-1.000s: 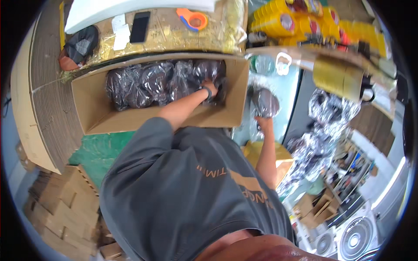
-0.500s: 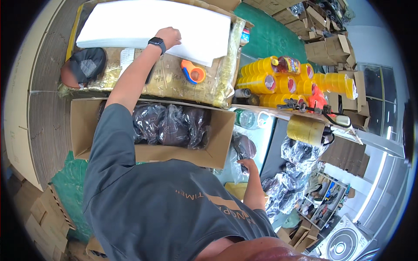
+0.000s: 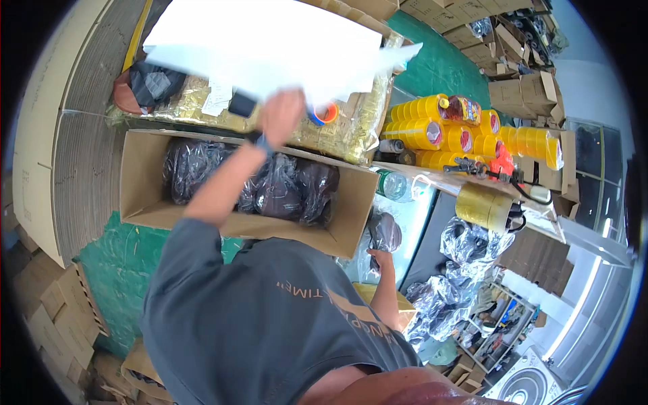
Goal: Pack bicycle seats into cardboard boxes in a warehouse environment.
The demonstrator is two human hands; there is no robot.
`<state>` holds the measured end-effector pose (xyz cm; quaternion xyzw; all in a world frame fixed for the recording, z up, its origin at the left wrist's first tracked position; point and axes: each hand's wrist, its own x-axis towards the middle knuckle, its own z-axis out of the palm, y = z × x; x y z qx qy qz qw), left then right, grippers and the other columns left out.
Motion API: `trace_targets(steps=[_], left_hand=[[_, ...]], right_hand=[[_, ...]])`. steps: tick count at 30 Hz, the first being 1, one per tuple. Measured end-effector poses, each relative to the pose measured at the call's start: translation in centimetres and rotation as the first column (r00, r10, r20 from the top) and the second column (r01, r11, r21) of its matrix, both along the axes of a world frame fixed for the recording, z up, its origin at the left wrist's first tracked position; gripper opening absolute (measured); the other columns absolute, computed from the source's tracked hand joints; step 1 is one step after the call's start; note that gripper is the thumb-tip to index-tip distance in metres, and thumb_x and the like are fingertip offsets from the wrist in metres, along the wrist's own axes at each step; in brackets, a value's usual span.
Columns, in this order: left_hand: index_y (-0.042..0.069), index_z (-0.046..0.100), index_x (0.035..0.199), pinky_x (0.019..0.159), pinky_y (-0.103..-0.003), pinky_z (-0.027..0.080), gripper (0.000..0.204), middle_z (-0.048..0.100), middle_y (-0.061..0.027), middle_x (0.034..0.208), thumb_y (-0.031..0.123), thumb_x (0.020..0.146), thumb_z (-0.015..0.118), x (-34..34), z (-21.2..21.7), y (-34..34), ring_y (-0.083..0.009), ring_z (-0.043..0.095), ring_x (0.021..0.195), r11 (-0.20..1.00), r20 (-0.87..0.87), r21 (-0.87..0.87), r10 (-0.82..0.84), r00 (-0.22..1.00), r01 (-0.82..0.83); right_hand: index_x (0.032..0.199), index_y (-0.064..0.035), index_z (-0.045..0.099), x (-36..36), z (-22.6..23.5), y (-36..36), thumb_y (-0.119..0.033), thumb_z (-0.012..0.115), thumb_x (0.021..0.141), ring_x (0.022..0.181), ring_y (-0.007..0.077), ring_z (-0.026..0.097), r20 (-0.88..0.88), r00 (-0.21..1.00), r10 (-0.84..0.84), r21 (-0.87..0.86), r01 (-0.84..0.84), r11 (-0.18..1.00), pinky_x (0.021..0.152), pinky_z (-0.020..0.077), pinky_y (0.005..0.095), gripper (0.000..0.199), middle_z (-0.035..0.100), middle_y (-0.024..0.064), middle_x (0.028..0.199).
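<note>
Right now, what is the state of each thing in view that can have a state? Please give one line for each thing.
Cardboard box: open, flaps up, filled with dark bagged items.
Bagged items: wrapped in clear plastic, lying in the box.
White sheet: lifted in the air, held by the left hand.
Right hand: touching one dark bagged item beside the box.
Yellow tape rolls: stacked in rows.

The left hand (image 3: 280, 116) lifts a white sheet (image 3: 270, 47), fingers closed on its lower edge; just below them an open cardboard box (image 3: 351, 216) holds dark wrapped bundles (image 3: 277, 192). The right hand (image 3: 381, 260) touches another wrapped bundle (image 3: 386, 233), with yellow tape rolls (image 3: 432, 128) well above it
</note>
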<state>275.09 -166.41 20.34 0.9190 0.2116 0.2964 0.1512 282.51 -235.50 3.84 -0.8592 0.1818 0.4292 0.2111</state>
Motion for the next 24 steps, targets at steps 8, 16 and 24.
trace_targets(steps=[8,16,24], left_hand=[[0.003,0.078,0.096,0.089,-0.052,0.059,0.023,0.075,-0.0189,0.11,0.017,0.099,0.059,-17.4,-11.9,-22.1,-0.0403,0.072,0.098,0.844,-0.788,-0.519,-0.534,0.308,0.134],[0.0,0.066,0.133,0.101,-0.044,0.057,0.041,0.072,-0.0141,0.123,0.026,0.101,0.071,-6.7,4.9,-35.9,-0.0276,0.072,0.113,0.152,-0.064,-0.987,-0.696,0.715,0.059],[0.001,0.053,0.147,0.107,-0.043,0.054,0.079,0.065,-0.0112,0.134,0.04,0.086,0.084,-9.3,11.4,-48.2,-0.027,0.066,0.121,-0.514,0.326,-0.858,-0.577,0.749,-0.022]], right_hand=[[0.115,0.0047,0.072,-5.8,2.0,3.2,-0.025,0.091,0.072,0.079,0.0313,0.071,0.67,0.73,0.136,0.079,-0.252,0.964,0.076,0.0574,0.0448,0.055,0.076,0.0149,0.094],[0.13,-0.001,0.066,-7.8,21.0,2.9,-0.037,0.078,0.098,0.094,0.0207,0.07,-0.341,0.784,-0.519,0.856,0.487,0.173,0.078,0.0594,0.036,0.05,0.07,0.0107,0.112],[0.144,-0.0072,0.062,-9.5,20.5,-25.9,-0.027,0.079,0.091,0.11,0.034,0.075,0.623,0.631,-0.462,0.554,0.06,0.83,0.091,0.0594,0.0447,0.059,0.077,0.0181,0.12]])
